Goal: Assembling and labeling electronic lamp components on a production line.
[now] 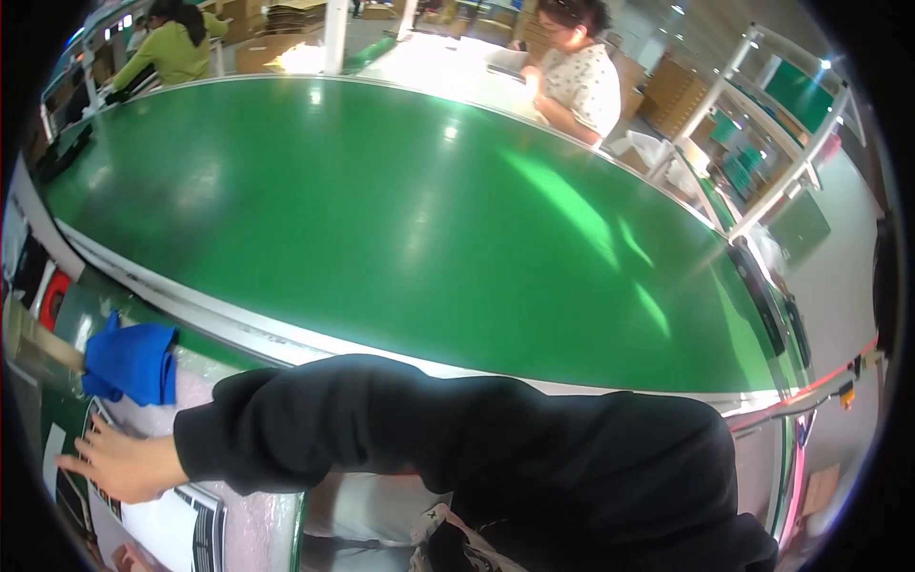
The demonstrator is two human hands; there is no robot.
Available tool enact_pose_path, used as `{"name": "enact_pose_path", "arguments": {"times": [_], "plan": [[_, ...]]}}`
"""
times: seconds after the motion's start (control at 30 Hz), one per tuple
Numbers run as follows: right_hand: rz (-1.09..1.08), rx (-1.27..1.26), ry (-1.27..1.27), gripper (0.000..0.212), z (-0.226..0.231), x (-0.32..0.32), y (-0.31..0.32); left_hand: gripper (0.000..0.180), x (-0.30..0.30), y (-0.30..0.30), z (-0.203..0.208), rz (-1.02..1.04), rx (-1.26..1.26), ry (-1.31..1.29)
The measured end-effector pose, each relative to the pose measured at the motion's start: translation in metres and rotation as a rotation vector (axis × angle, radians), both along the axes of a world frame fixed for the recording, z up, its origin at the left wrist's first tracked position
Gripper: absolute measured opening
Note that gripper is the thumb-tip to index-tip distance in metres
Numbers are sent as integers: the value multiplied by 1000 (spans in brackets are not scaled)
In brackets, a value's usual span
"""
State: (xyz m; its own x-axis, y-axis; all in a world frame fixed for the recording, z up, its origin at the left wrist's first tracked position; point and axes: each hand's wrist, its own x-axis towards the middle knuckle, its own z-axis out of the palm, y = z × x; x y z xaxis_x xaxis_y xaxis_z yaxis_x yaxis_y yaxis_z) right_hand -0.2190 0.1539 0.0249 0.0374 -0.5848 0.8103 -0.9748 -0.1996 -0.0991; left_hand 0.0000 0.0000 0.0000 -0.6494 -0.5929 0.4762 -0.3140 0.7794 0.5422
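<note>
My right arm, in a black sleeve, reaches across the lower part of the view to the left. At its end my right hand [129, 464] is open, fingers spread, over a flat white item [157, 527] with dark printed marks and a black-striped edge. Whether the fingertips press on it I cannot tell. Part of my left hand [130, 558] shows at the lower left rim, its fingers mostly cut off. Beyond the right hand lies a crumpled blue cloth [133, 360]. Clear, pinkish plastic wrapping [202, 375] covers the surface beside and under these things.
A wide green conveyor belt [381, 219] with a pale metal edge [248, 329] runs across ahead. Beyond it are a person in a patterned white top [591, 91] and another in yellow-green [176, 52]. A white-framed rack [777, 124] stands at the far right.
</note>
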Motion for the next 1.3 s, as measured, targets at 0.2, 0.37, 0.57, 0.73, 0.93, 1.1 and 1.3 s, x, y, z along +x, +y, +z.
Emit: {"name": "enact_pose_path", "arguments": {"times": [0.2,0.37,0.57,0.73,0.93,1.1,1.3], "plan": [[-59,31,-66,71,5,-3,6,65,-9,56,12,54,22,66],[-76,198,-177,63,32,4,25,43,-11,82,37,54,83,112],[29,185,-334,60,33,-1,23,34,-6,71,45,-26,-279,98],[-100,372,-499,63,47,7,41,66,-23,56,30,-3,-264,307],[154,291,-448,61,35,20,35,92,-6,41,8,237,-355,296],[142,264,-397,61,28,11,29,93,-8,42,15,225,-311,242],[8,307,-426,61,38,5,34,74,-17,36,20,84,-295,205]]}}
